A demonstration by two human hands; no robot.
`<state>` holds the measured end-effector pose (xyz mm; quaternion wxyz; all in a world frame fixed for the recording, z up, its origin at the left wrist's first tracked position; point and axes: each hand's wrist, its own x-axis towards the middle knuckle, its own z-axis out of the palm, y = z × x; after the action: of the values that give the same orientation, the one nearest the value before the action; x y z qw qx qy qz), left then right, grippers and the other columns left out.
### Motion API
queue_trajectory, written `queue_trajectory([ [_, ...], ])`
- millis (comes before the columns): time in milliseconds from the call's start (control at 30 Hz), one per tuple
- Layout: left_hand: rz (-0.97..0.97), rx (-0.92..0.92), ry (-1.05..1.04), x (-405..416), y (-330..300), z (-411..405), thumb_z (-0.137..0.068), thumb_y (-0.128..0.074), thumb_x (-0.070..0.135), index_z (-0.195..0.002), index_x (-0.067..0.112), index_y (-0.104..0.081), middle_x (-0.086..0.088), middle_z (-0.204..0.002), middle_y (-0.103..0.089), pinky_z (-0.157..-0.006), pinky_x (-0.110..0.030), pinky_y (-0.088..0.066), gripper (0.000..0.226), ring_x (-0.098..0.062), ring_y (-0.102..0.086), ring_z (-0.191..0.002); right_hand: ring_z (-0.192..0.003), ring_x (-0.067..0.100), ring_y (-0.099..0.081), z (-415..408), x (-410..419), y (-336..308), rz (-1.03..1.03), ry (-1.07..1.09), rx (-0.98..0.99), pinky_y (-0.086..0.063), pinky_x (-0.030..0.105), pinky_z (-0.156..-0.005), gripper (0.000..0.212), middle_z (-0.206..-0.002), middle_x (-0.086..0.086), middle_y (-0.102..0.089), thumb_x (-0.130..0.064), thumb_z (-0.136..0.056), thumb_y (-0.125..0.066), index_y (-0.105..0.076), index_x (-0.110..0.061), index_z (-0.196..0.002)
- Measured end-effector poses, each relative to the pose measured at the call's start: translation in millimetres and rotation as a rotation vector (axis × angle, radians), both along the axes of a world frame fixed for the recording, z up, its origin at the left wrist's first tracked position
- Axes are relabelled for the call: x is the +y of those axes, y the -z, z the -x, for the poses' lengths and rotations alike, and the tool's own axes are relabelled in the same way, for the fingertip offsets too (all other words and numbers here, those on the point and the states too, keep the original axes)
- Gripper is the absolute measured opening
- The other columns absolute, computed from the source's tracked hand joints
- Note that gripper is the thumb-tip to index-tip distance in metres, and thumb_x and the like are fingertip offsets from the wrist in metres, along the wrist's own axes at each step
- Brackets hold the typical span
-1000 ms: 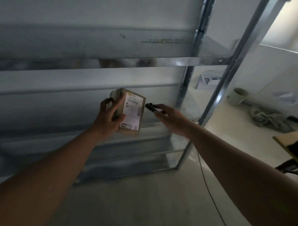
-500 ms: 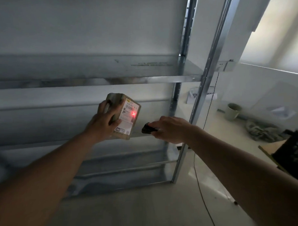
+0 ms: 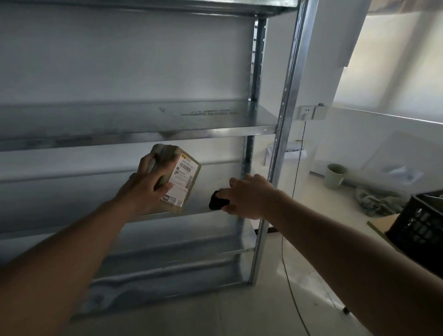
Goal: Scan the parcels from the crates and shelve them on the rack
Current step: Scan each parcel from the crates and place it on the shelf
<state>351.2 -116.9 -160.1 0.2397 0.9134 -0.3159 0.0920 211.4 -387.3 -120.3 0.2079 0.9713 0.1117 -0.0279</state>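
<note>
Big metal rack [image 3: 144,133] fills the wall in front, shelves bare as far as I can see. Black crate [image 3: 428,223] sits low at 3 o'clock, w/ a pale cup [image 3: 336,175] on the floor beyond it. Left hand [image 3: 145,188] holds the brown parcel [image 3: 177,179] up in front of the middle shelf, fingers wrapped round its left side, label facing the right hand. Right hand [image 3: 249,195], at 3 o'clock of the parcel and just apart from it, has its fingers curled over a small black scanner [image 3: 217,200], nose aimed toward the label.

No red dot on the label now, so can't tell if it's been read. Risk: shelving it w/o a good read, since the left thumb sits close to the label edge and could cover a barcode. Grip is one-sided too; parcel could tip out when pushed onto the shelf lip.
</note>
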Motion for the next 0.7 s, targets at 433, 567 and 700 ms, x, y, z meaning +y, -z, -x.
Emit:
queue_trajectory([
  [433, 0.448, 0.149, 0.067, 20, -39, -1, -0.105, -0.061, 0.022, -0.159, 0.056, -0.018, -0.006, -0.156, -0.029, -0.12, -0.041, -0.038, 0.077, -0.019, -0.027, -0.149, -0.08, 0.009, -0.059, -38, 45, 1, -1.26, 0.277, -0.334, -0.043, 0.026, -0.065, 0.046, -0.118, 0.002, -0.065, -0.043, -0.112, -0.048, -0.05, -0.025, -0.154],
  [567, 0.53, 0.087, 0.142, 34, -53, -2, -0.107, -0.057, 0.013, -0.158, 0.048, -0.013, 0.014, -0.141, -0.037, -0.105, -0.015, -0.045, 0.075, 0.034, -0.03, -0.121, -0.094, 0.019, -0.062, -64, 80, -10, -1.693, 0.38, -0.459, -0.052, 0.04, -0.081, 0.045, -0.117, 0.002, -0.065, -0.04, -0.113, -0.047, -0.05, -0.024, -0.155],
  [700, 0.553, 0.118, 0.16, 52, -57, -4, -0.109, -0.055, 0.02, -0.161, 0.048, -0.011, 0.019, -0.146, -0.032, -0.11, -0.019, -0.045, 0.074, 0.021, -0.031, -0.133, -0.13, 0.033, -0.06, -78, 113, -21, -1.874, 0.365, -0.48, -0.052, 0.055, -0.111, 0.045, -0.139, -0.002, -0.058, -0.038, -0.114, -0.045, -0.045, -0.028, -0.158],
])
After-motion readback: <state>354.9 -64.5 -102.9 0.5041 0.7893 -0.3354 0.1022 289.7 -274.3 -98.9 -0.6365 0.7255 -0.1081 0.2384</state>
